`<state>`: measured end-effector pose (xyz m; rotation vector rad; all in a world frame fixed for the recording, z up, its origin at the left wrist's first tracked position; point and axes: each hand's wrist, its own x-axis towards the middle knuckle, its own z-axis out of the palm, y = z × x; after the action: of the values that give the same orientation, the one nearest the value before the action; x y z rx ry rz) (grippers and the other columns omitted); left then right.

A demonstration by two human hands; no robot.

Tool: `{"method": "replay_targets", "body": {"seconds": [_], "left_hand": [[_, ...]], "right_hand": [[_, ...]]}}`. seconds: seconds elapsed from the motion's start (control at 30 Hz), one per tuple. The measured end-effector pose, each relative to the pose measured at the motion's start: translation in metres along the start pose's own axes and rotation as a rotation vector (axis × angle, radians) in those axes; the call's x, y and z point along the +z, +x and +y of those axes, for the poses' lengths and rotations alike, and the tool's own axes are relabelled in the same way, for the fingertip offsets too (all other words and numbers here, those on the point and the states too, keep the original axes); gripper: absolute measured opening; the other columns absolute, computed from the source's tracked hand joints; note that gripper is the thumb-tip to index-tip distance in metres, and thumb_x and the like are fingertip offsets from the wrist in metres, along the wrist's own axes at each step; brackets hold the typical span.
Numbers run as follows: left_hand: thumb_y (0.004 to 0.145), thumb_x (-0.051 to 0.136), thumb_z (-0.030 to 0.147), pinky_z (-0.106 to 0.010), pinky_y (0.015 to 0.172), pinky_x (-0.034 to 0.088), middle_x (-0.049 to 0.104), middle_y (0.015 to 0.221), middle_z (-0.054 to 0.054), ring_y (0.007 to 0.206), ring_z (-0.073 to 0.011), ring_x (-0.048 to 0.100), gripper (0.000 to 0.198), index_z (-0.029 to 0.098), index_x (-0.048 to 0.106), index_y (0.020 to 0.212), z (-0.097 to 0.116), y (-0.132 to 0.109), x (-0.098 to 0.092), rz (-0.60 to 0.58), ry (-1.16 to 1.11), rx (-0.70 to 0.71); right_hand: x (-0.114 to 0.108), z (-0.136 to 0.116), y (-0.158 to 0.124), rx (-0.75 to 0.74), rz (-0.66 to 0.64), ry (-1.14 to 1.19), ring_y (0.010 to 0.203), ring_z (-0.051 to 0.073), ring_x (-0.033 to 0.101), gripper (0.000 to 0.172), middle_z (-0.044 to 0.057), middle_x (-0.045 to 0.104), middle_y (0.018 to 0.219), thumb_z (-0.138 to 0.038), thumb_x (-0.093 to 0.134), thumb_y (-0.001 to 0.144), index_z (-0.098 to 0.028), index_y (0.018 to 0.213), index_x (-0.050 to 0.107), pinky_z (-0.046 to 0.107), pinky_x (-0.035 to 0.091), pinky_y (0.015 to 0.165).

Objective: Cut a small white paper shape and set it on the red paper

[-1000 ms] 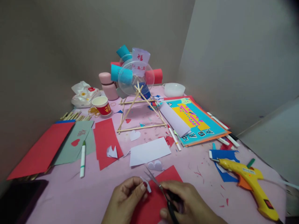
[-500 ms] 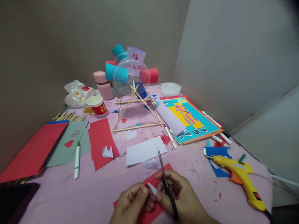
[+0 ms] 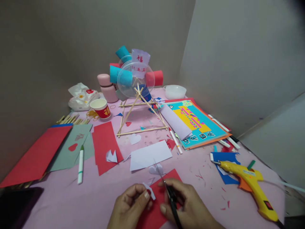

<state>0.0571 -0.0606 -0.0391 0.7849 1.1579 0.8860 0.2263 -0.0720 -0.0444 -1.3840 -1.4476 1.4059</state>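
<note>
A small piece of white paper [image 3: 150, 192] is pinched between thumb and finger of my left hand [image 3: 132, 205], low in the view. My right hand [image 3: 187, 203] holds black-handled scissors [image 3: 172, 203], their blades pointing up and away over the white heart cutouts [image 3: 156, 169]. Under both hands lies a red paper sheet [image 3: 154, 214]. Just beyond is a white paper rectangle [image 3: 151, 155]. Another white heart [image 3: 135, 139] lies near a stick frame [image 3: 143, 131] that bears clear discs and coloured paper cups.
A yellow glue gun [image 3: 254, 184] lies at the right beside blue paper [image 3: 230, 181]. Red sheets [image 3: 107, 146], a green-tipped marker [image 3: 81, 165] and a dark device [image 3: 20, 206] are at the left. Behind stand a paper cup [image 3: 101, 108] and a pink bottle [image 3: 108, 89].
My hands have moved slightly apart. The small white paper has shifted up and left with my left hand, away from the scissors. The whole view has shifted a little.
</note>
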Motion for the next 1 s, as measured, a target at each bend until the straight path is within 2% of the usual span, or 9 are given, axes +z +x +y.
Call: {"method": "replay_targets", "body": {"seconds": [0.13,0.27,0.33,0.47,0.57,1.0], "left_hand": [[0.069,0.073,0.037,-0.023,0.059,0.04,0.062,0.053,0.004,0.057,-0.0138,0.052,0.021,0.019,0.064,0.062,0.007,-0.001,-0.003,0.056,0.019,0.03],[0.072,0.071,0.035,-0.022,0.061,0.041,0.061,0.055,0.005,0.058,-0.0138,0.052,0.018,0.02,0.064,0.065,0.01,-0.001,-0.005,0.08,0.063,0.087],[0.073,0.069,0.035,-0.023,0.062,0.042,0.061,0.058,0.004,0.061,-0.0146,0.053,0.017,0.02,0.065,0.067,0.008,-0.001,-0.006,0.05,0.093,0.096],[0.076,0.065,0.035,-0.024,0.063,0.042,0.061,0.06,0.003,0.062,-0.0155,0.052,0.016,0.021,0.065,0.068,0.006,-0.002,-0.006,0.001,0.116,0.105],[0.078,0.063,0.033,-0.024,0.064,0.042,0.06,0.061,0.003,0.063,-0.0158,0.052,0.016,0.021,0.064,0.068,0.007,-0.003,-0.004,-0.031,0.123,0.102],[0.077,0.063,0.03,-0.024,0.063,0.041,0.059,0.059,0.003,0.061,-0.0163,0.051,0.013,0.021,0.065,0.068,0.014,-0.005,0.003,-0.035,0.142,0.101]], "right_hand": [[-0.007,-0.001,-0.002,-0.018,-0.047,-0.334,0.055,0.013,0.043,0.027,-0.004,0.053,0.063,-0.023,0.071,0.057,-0.02,0.083,0.065,0.022,0.033,0.05],[-0.009,0.003,-0.003,-0.071,-0.105,-0.463,0.059,0.016,0.052,0.035,0.0,0.064,0.072,-0.038,0.074,0.06,-0.023,0.091,0.068,0.023,0.036,0.053],[-0.009,0.004,-0.003,-0.105,-0.126,-0.474,0.061,0.017,0.055,0.038,0.001,0.066,0.075,-0.044,0.074,0.06,-0.023,0.091,0.068,0.023,0.037,0.055],[-0.009,0.003,-0.004,-0.128,-0.154,-0.493,0.057,0.015,0.051,0.031,0.0,0.062,0.067,-0.047,0.07,0.064,-0.021,0.08,0.067,0.023,0.032,0.05],[-0.01,0.003,-0.003,-0.134,-0.149,-0.491,0.057,0.015,0.051,0.031,0.0,0.061,0.068,-0.048,0.068,0.065,-0.021,0.081,0.066,0.022,0.033,0.051],[-0.012,0.001,-0.006,-0.129,-0.165,-0.449,0.055,0.013,0.044,0.021,-0.004,0.053,0.063,-0.04,0.068,0.065,-0.021,0.074,0.064,0.022,0.029,0.05]]}}
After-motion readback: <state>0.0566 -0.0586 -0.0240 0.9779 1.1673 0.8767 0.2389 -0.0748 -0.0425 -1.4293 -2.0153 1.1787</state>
